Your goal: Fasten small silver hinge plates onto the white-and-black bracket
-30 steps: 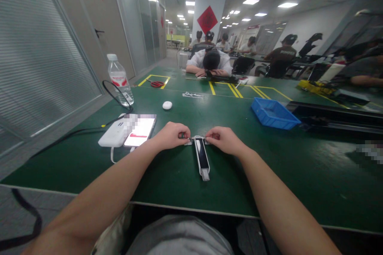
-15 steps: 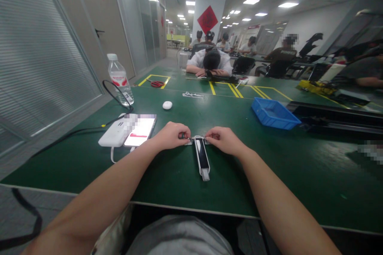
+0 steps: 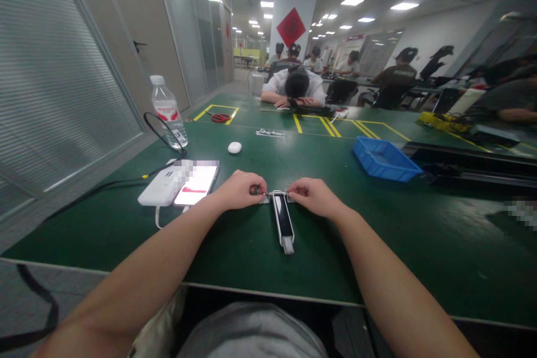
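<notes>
On the green table in front of me lies a long narrow device (image 3: 284, 218) with a white frame, a glossy black face and a light grey end pointing toward me. A thin metal rod or bracket crosses its far end. My left hand (image 3: 242, 189) is pinched at the left side of that end, on a small slim item whose dark part shows between the fingers; its kind is unclear. From the right, my right hand (image 3: 311, 194) pinches at the opposite side of the same end. What its fingertips hold is too small to make out.
Left of my hands are a phone (image 3: 197, 183), a white power bank (image 3: 161, 189) with cables, and a water bottle (image 3: 166, 112). Beyond lie a white earbud case (image 3: 234, 147) and red scissors (image 3: 220, 118). A blue tray (image 3: 386, 159) sits right. A person (image 3: 293, 86) leans on the table opposite.
</notes>
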The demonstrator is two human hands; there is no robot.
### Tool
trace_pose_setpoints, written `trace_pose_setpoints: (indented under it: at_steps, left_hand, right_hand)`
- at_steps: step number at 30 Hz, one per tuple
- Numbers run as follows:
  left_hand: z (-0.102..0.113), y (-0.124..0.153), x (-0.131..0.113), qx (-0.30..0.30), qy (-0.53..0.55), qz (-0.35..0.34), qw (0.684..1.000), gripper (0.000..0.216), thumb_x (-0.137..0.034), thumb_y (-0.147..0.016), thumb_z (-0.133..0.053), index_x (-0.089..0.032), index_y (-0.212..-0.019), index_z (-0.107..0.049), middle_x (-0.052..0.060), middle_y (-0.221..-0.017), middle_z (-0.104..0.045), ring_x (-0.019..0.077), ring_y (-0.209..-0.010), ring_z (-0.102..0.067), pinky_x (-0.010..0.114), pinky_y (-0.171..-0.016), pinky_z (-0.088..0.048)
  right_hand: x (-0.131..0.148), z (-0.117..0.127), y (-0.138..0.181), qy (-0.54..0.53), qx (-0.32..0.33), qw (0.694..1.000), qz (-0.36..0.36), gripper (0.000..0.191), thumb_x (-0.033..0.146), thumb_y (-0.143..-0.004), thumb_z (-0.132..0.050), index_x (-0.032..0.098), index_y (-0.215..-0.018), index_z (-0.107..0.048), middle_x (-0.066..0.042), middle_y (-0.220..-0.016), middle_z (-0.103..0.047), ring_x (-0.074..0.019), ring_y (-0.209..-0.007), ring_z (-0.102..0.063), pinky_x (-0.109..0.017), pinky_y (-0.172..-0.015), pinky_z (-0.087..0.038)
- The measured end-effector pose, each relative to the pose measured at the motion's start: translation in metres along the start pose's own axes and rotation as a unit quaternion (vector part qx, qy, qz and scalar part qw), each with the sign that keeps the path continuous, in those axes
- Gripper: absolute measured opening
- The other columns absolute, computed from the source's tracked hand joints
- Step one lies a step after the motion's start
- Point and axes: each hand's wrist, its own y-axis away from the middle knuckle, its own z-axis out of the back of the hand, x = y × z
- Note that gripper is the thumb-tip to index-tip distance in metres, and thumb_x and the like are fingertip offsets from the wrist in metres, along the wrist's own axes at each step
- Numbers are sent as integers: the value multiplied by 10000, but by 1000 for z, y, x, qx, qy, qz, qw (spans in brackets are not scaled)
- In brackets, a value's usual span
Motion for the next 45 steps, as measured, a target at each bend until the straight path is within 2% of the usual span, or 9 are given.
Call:
trace_pose_setpoints:
  at_steps: [21, 31, 39, 45]
  left_hand:
    - [1, -1, -1, -12, -11, 4, 1000, 143, -290, -758, -620, -172, -821, -668, -3, -749, -652, 115, -670, -573, 206, -633, -384]
    - [1, 0, 0, -10, -31, -2, 999, 160, -303, -810, -582, -180, -846, -679, 20, -852, -671, 148, -805, -601, 243, -749, -414]
    - [4, 0, -4, -5, -31, 1, 1000, 220, -293, -865, -517, -173, -811, -693, 40, -905, -670, 154, -830, -608, 257, -762, -422]
    - [6, 1, -5, 9, -43, 4, 999, 154, -298, -796, -600, -196, -850, -702, 28, -969, -667, 179, -900, -610, 298, -816, -391]
  right_hand:
    - [-2, -2, 1, -14, -7, 1000, -2, 131, 217, -772, -600, 181, -836, -708, -9, -709, -626, -103, -588, -501, -231, -577, -395]
    - [3, 1, 1, -7, 3, 1000, -13, 124, 205, -771, -597, 172, -836, -698, -8, -701, -627, -103, -585, -502, -230, -580, -400]
    - [1, -1, 1, -15, -3, 1000, -9, 125, 208, -767, -596, 179, -828, -701, -8, -687, -628, -105, -583, -510, -231, -574, -404]
    - [1, 0, 1, -14, -1, 1000, -14, 126, 220, -773, -600, 177, -829, -704, -8, -693, -627, -104, -585, -508, -235, -581, -403]
